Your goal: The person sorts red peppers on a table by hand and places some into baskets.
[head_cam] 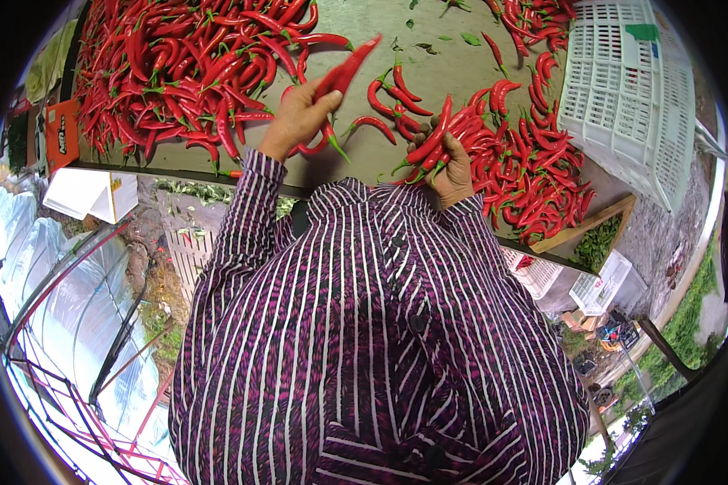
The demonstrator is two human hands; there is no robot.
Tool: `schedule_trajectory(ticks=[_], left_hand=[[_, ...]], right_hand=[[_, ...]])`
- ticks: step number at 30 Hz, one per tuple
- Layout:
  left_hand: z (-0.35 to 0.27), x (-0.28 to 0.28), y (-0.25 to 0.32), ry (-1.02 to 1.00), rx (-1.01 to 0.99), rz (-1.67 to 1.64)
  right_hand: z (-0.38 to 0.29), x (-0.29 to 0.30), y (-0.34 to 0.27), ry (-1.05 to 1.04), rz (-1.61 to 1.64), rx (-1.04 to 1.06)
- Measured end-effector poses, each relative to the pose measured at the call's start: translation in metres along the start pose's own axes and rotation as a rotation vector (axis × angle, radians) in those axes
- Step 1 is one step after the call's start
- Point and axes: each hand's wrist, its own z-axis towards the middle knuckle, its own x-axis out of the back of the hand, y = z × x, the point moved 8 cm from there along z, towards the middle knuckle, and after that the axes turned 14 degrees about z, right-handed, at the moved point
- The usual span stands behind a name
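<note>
My left hand [300, 118] grips a red chili pepper [353, 65], its pointed tip angled up and to the right. Another chili with a green stem [340, 147] shows just beneath that hand; whether the fingers hold it too is unclear. In my right hand [455, 173] is a small bunch of red chilies [437, 142], stems toward the lower left, with dark-stained fingertips around them. A large heap of chilies [182, 73] covers the table [340, 173] at the left. Beside my right hand spreads a second pile [534, 173]. Several loose chilies [373, 124] lie between the hands.
At the right, a white slatted plastic crate [625, 103] stands tilted by the table. An orange box [62, 136] sits at the left end. Leaf scraps [470, 39] lie farther back. A wooden strip [582, 225] edges the right corner, with white crates [600, 285] below.
</note>
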Motion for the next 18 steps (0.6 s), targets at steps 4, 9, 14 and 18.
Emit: schedule_trajectory(ticks=[4, 9, 14, 18], left_hand=[[-0.004, -0.060, 0.001, -0.175, -0.029, -0.119], [-0.009, -0.101, 0.019, -0.032, -0.087, -0.163], [-0.022, -0.101, 0.048, -0.026, -0.263, 0.230], [-0.024, -0.108, 0.031, -0.236, -0.108, -0.099]], right_hand=[[0.000, -0.017, 0.007, -0.012, -0.072, -0.002], [0.005, -0.007, 0.010, 0.078, -0.138, 0.015], [0.003, 0.002, 0.007, 0.105, -0.153, 0.044], [-0.003, 0.001, 0.008, 0.117, -0.197, 0.022]])
